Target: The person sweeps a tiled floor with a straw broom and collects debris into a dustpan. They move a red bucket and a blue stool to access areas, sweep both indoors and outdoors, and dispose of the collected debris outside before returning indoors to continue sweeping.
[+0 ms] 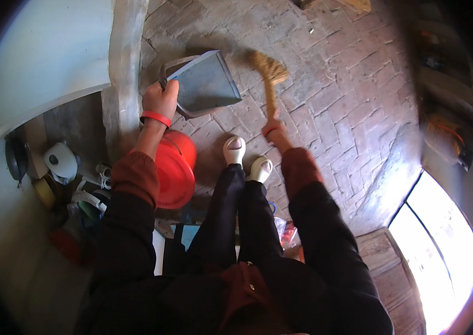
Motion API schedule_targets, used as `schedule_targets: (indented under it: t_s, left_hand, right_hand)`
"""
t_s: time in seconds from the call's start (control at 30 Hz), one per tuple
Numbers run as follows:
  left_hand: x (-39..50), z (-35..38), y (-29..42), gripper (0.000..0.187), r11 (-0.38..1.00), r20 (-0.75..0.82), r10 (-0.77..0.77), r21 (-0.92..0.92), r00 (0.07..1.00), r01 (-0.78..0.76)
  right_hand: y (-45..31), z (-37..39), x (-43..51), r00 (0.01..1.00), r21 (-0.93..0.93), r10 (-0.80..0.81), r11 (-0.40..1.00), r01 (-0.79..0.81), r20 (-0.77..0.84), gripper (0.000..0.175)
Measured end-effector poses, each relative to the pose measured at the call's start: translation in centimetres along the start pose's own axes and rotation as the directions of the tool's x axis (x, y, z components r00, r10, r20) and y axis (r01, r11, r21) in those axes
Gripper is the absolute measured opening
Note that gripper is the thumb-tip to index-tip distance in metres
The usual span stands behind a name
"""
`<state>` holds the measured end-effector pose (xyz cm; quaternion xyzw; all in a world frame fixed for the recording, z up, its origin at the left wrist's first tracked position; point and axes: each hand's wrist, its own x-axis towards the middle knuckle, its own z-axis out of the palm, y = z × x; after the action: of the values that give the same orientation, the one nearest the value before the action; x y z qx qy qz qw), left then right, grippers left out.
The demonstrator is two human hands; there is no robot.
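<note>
My left hand (160,100) is closed around the curved handle of a grey metal dustpan (205,83). The pan's flat inside faces up towards me, and its straight front edge points right. Its height over the floor is hard to judge. In my right hand (274,125) is the handle of a straw hand broom (269,71). The broom's bristle head is to the right of the dustpan, apart from its edge, and looks slightly blurred.
Close below my left hand stands a red plastic bucket (175,176). Brick paving (328,96) covers the floor, with a small white scrap (311,31) on it. A rice cooker (61,162) and cables (103,176) sit at left. A wooden door (391,276) stands at lower right.
</note>
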<state>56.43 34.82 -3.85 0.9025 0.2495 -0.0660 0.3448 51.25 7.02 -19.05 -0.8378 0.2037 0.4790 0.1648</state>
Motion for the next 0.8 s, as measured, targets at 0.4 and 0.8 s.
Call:
schedule_targets:
  t_s: [0.4,0.8]
  left_hand:
    - [-0.2,-2.1,-6.4,0.039,0.998,-0.071,0.013,-0.058,0.997,-0.017]
    - [-0.3,-2.9,-7.0,0.033,0.992,-0.032,0.128,-0.014,0.991,-0.128]
  right_hand:
    - [7.8,0.9,-6.1,0.965,0.24,-0.261,0.935,0.26,-0.028,0.081]
    - [-4.1,3.7,-12.3,0.937,0.711,-0.203,0.701,-0.064,0.284,0.066]
